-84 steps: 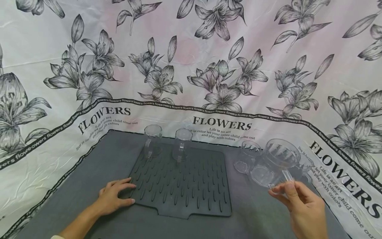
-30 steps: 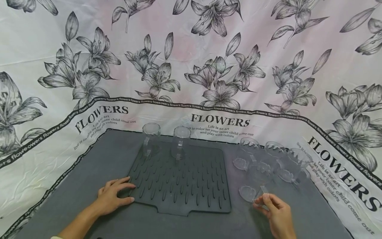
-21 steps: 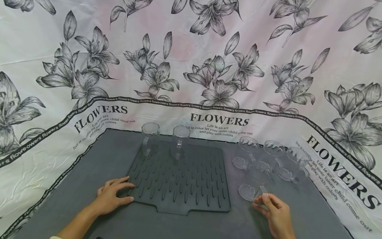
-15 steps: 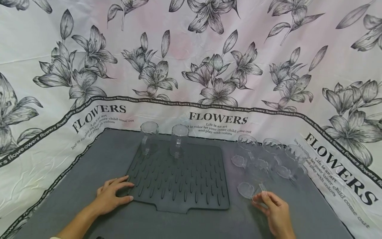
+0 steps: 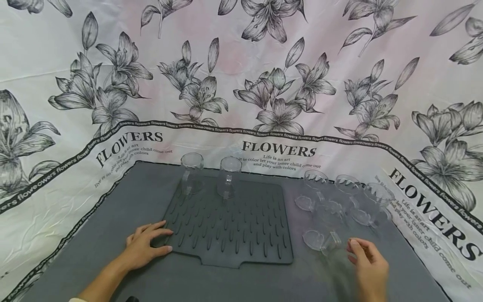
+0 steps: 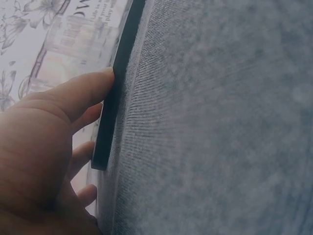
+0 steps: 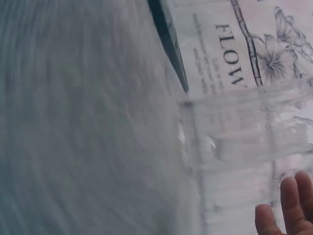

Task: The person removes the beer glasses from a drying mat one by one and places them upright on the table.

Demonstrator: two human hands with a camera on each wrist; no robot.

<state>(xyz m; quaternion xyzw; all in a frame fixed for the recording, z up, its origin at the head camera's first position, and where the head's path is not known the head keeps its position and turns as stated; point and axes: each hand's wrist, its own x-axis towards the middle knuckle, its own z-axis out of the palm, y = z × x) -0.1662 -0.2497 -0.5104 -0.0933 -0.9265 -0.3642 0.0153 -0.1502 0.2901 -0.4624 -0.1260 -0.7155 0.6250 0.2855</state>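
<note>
My left hand [image 5: 145, 246] touches the near left corner of a dark ridged drying mat [image 5: 230, 235]. Its thumb lies against the mat's edge in the left wrist view, fingers spread past the corner. Two clear handled mugs stand on the mat's back part, a left one [image 5: 192, 174] and a right one [image 5: 229, 178]. My right hand [image 5: 367, 262] is apart from the nearest clear mug [image 5: 332, 241] at the right, its fingers loosely bent around nothing. In the right wrist view, fingertips [image 7: 289, 196] show beside blurred clear mugs [image 7: 230, 147].
Behind the nearest right-hand mug stands a row of further clear mugs: left [image 5: 316, 180], middle [image 5: 347, 184] and right [image 5: 379, 193]. They stand close together, their outlines overlapping. A grey cloth [image 5: 124, 209] covers the table. A flower-printed curtain [image 5: 264, 92] hangs behind.
My right hand carried a mug left and nearer, set it in front of the other mugs, then let go of its handle and drew back right. My left hand stays at the mat.
</note>
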